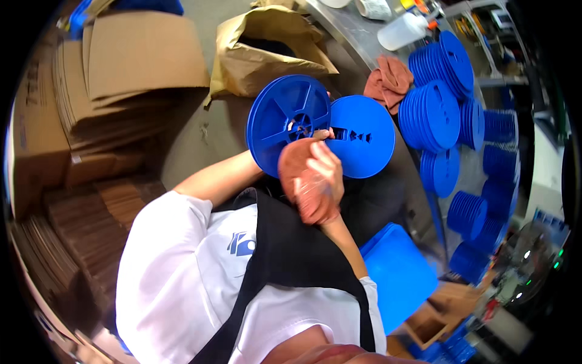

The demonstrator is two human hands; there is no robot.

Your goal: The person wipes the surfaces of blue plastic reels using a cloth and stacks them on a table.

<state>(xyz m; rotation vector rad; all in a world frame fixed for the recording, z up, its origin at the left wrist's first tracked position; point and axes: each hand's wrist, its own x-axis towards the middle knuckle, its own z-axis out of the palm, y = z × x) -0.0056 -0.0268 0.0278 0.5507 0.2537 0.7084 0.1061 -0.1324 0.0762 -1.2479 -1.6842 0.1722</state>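
In front of my chest are a spoked blue plastic reel disc (267,124) and a plainer blue reel disc (371,115) with small cutouts, overlapping at their edges. Whether they are joined, I cannot tell. My left hand (324,133) grips the spoked disc near its hub; most of the hand is hidden behind it, with fingertips showing between the discs. A reddish-brown cloth (297,164) is bunched in my right hand (326,167), against the lower edge of the spoked disc. Motion blurs that hand and the cloth.
Stacked blue reels (427,115) line the metal table (348,30) on the right, beside another reddish cloth (389,82) and a white squeeze bottle (403,31). An open brown paper bag (242,70) stands ahead. Flattened cardboard (142,54) is piled left; a blue bin (397,273) sits near right.
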